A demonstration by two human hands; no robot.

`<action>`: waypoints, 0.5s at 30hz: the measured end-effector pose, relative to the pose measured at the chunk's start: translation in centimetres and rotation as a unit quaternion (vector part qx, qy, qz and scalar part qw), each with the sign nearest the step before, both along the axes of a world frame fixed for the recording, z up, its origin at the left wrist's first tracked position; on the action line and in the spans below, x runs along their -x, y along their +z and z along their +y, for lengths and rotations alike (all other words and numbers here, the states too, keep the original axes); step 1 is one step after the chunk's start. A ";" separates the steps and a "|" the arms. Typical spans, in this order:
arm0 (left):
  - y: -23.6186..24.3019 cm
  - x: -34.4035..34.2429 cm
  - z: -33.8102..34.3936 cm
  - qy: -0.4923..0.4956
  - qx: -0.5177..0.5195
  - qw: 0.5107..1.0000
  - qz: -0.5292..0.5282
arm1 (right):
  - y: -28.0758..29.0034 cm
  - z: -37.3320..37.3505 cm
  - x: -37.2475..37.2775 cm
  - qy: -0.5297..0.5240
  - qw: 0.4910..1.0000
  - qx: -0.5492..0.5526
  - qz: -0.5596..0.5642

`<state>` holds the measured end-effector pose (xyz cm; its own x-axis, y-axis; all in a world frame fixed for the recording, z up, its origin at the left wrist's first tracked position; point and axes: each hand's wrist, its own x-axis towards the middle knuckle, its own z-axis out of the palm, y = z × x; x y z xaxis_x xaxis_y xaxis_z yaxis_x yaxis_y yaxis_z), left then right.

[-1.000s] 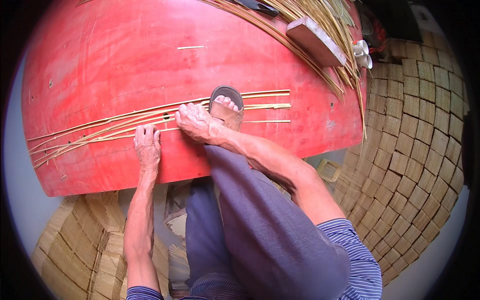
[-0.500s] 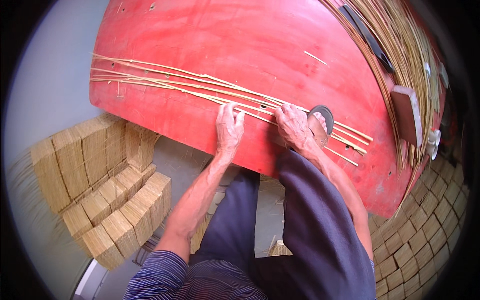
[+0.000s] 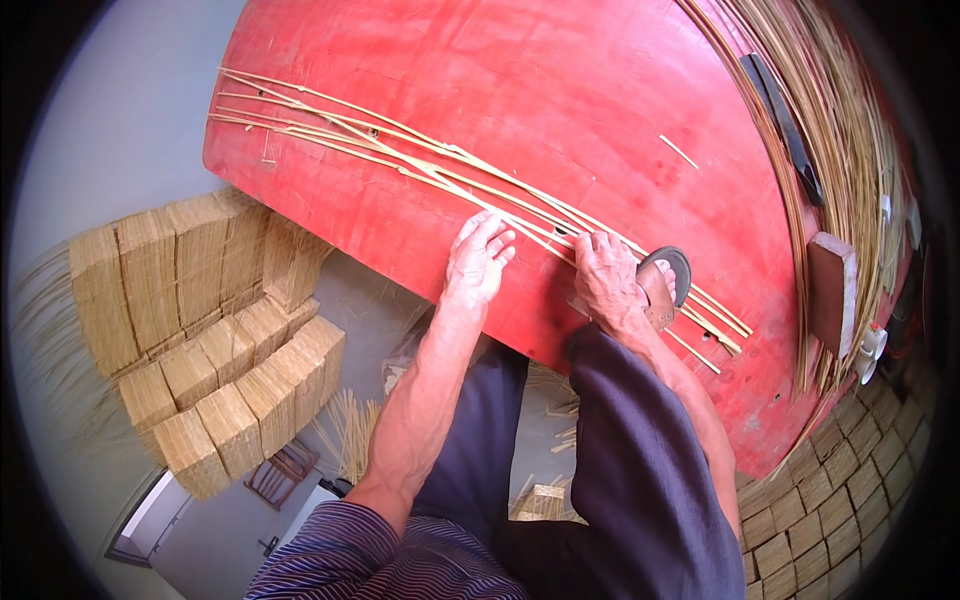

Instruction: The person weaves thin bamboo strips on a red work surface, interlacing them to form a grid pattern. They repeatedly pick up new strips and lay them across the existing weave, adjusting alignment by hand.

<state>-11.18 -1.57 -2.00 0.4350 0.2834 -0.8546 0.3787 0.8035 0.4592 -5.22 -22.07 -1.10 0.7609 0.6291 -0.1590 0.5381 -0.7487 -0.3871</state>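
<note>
Several long, thin pale bamboo strips (image 3: pixel 440 172) lie loosely bundled across a red board (image 3: pixel 480 60); some cross one another. My left hand (image 3: pixel 478 255) is beside their near edge, its palm partly turned up and its fingers loosely bent and apart, with nothing visible in them. Farther right, my right hand (image 3: pixel 606 272) has its fingers curled down over the strips; the fingertips are partly hidden. Just beyond it, my foot in a brown sandal (image 3: pixel 660 285) rests on the strips, whose right ends stick out past it.
Along the board's right side lie a thick sheaf of long strips (image 3: pixel 850 130), a dark flat blade-like tool (image 3: pixel 785 130) and a brown block (image 3: pixel 832 290). Stacked straw-coloured bundles (image 3: pixel 225 420) stand lower left; more stacked bundles (image 3: pixel 830 510) fill the lower right.
My left hand has come off the strips and turned its palm upward, fingers loosening. My right hand and foot stay on the strips. The whole view has shifted and tilted slightly.
</note>
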 end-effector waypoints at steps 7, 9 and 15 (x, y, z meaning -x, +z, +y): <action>0.0 -1.4 -1.5 -0.019 0.014 0.995 -0.099 | -0.4 -0.5 0.3 -0.018 1.000 -0.009 -0.022; 0.3 -2.1 -1.3 -0.006 0.024 0.998 -0.057 | 0.1 -0.2 0.4 -0.030 0.999 -0.015 -0.012; 0.4 -2.0 -0.2 -0.016 0.078 0.995 -0.052 | -0.2 -0.1 -1.2 -0.126 0.985 -0.062 0.100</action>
<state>-9.15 -1.74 -1.64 0.5307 0.1354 -0.8367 0.3625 0.8561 0.3684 -3.99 -22.15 -1.30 0.8564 0.4485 -0.2559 0.2447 -0.7889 -0.5638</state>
